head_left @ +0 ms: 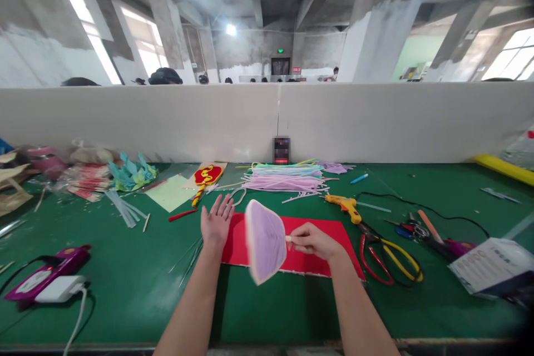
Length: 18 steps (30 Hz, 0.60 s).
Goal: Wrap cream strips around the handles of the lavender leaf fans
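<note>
Pinched in the fingers of my right hand is the short pale handle of a lilac fan with a cream rim. The fan is held up over a red sheet, its face slightly blurred. My left hand is palm up with the fingers spread, at the sheet's left end, holding nothing. Beyond it lies a red fan with yellow trim and a striped handle. A bundle of lilac and mint pipe cleaners rests behind the red sheet.
Right of the sheet lie a yellow glue gun, red-and-yellow-handled pliers, scissors and a white box. At left are a purple power strip, glue sticks and teal paper shapes. A white partition stands behind.
</note>
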Available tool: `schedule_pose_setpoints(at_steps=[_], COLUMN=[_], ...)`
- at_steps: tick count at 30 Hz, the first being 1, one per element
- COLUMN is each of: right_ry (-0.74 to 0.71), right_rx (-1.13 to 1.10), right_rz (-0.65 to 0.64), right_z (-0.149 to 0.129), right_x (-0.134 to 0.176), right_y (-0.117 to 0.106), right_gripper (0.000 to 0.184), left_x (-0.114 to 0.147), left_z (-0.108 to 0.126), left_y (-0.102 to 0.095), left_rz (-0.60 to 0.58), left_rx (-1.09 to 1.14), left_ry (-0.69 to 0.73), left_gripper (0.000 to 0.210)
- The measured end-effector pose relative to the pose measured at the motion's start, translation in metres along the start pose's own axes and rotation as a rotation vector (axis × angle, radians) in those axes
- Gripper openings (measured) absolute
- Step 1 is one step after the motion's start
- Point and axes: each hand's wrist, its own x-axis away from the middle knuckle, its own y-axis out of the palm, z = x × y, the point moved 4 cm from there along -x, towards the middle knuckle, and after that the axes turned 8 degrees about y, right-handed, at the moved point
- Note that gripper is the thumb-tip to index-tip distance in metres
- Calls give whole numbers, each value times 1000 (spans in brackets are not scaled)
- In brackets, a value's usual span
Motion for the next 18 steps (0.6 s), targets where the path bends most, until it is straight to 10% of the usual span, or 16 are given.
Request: schedule_pose_setpoints(at_steps=[18], right_ry=[-65], right_rx=[2], right_rz=[152], right_z=[-3], right_x=[-9], right_y=[3], right_gripper=[28], left_x=[3], left_z=[-5], left_y=[1], left_rz=[-30], left_rx=[-49], left_ry=[-16], left_gripper=[52])
